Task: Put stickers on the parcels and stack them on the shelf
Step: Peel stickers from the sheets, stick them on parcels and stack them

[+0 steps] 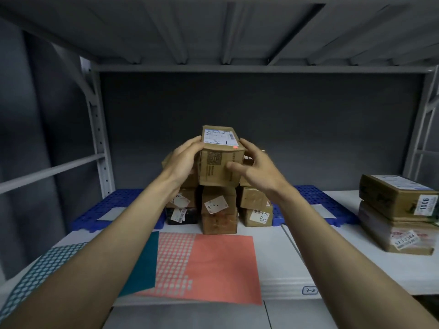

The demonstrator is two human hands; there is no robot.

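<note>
Cardboard parcel (219, 162) (red-stickered) between both hands

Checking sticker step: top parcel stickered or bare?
Stickered: the top parcel, held by both hands, has a small red sticker at its label's corner.

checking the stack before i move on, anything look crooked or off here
Mostly tidy. The white label on the middle parcel under the held box sits tilted, as does the one to its left. The coral sticker sheet overhangs the shelf's front edge.
</note>
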